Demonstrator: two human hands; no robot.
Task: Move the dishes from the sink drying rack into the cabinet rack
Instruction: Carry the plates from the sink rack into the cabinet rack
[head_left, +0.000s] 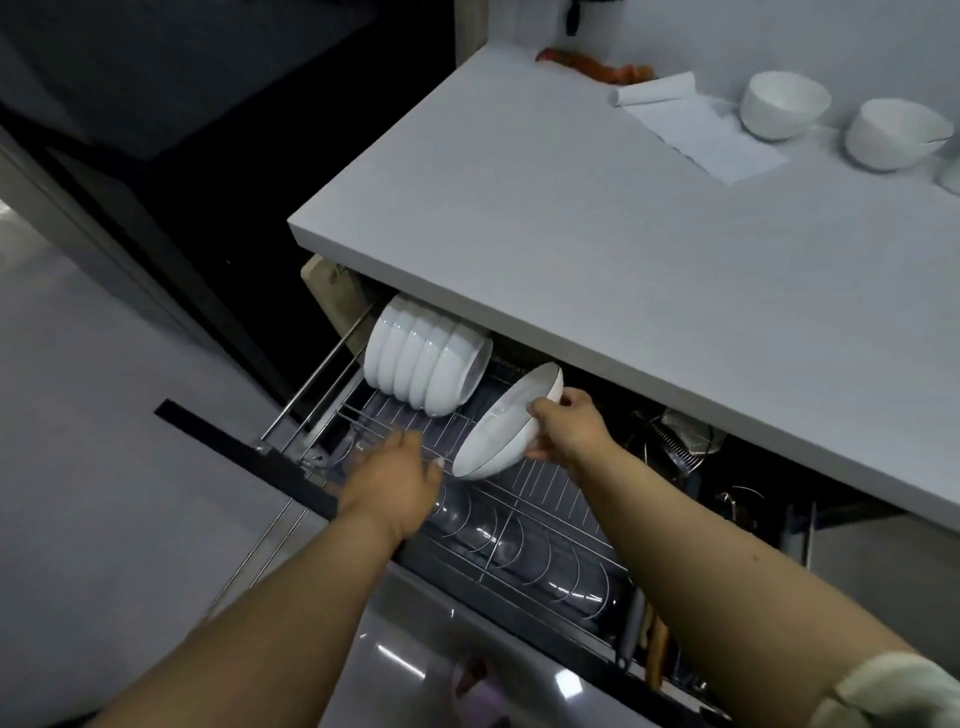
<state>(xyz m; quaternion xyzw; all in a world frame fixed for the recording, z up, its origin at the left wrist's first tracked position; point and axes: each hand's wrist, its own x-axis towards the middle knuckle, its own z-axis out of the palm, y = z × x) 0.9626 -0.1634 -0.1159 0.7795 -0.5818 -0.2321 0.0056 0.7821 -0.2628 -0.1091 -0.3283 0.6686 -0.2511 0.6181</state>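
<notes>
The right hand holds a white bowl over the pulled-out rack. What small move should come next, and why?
Probably lower the bowl on edge into the rack, next to the row of bowls already standing there. The right hand holds it tilted above bare wires beside that row, and the left hand is empty and close enough to steady it.

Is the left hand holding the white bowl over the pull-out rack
No, the right hand holds the tilted white ceramic bowl; the left hand is empty beside it.
</notes>
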